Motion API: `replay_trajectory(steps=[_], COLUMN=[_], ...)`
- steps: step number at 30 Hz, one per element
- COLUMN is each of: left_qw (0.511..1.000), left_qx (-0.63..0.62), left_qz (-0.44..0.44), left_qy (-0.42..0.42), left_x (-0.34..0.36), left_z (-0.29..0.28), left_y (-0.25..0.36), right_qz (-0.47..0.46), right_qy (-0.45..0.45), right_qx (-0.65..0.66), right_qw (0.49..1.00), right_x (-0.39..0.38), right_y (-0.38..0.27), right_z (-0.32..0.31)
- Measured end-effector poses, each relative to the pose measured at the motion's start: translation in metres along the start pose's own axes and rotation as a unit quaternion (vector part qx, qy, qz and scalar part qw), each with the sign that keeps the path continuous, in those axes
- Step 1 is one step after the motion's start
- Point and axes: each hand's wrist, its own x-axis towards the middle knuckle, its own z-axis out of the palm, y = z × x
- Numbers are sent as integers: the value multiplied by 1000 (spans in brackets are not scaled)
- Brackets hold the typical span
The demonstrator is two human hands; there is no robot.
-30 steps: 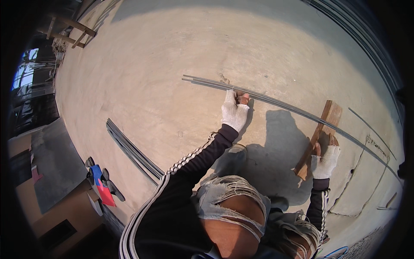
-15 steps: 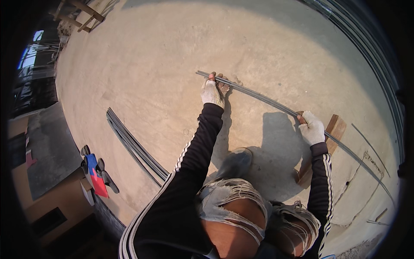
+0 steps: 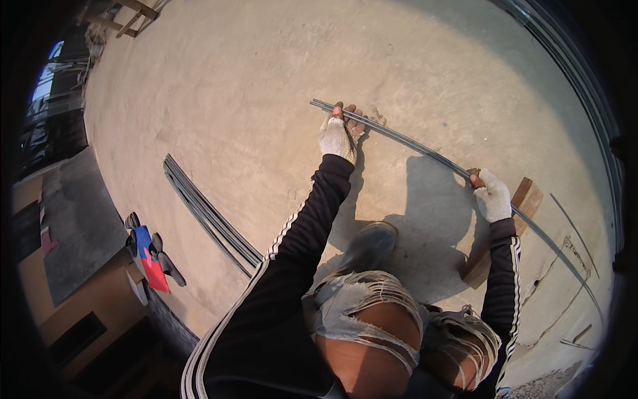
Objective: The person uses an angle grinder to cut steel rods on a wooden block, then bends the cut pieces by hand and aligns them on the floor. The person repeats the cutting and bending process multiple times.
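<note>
Thin grey metal rods (image 3: 407,141) run diagonally across the upper middle. My left hand (image 3: 340,136), in a white fingerless glove, grips them near their left end, thumb on top and fingers curled around. Farther right, my right hand (image 3: 490,191), similarly gloved, is closed around the same rods. Behind it a wooden board (image 3: 526,196) lies on the concrete, with the rods crossing over it.
A bundle of rods (image 3: 206,213) lies at left, near red and blue items (image 3: 150,259). Long rods (image 3: 568,73) curve along the right rim. A loose rod (image 3: 573,229) lies right of the board. A wooden frame (image 3: 129,16) stands top left. My boot (image 3: 369,246) is below.
Both hands have taken hold of the rods and lifted them, with the right hand moving up off the board area. Over the last half second, the rods and hands have shifted slightly right.
</note>
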Motion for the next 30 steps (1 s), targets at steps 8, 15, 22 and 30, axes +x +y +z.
replay_trajectory(steps=[8, 15, 22, 30], left_qw=[997, 985, 964, 966], left_qx=[66, 140, 222, 221], left_qz=[9, 87, 133, 128], left_qy=[47, 52, 60, 36], left_x=[-5, -6, -6, -5], left_z=[15, 18, 10, 3], left_y=[-5, 12, 43, 46], right_qz=[-33, -16, -25, -29], right_qy=[9, 12, 29, 16], right_qx=[-16, 2, 50, 8], right_qw=[999, 1000, 998, 999], right_x=[2, -1, -4, -4], right_y=[-7, -14, -14, 1], right_z=[-3, -7, -4, -6])
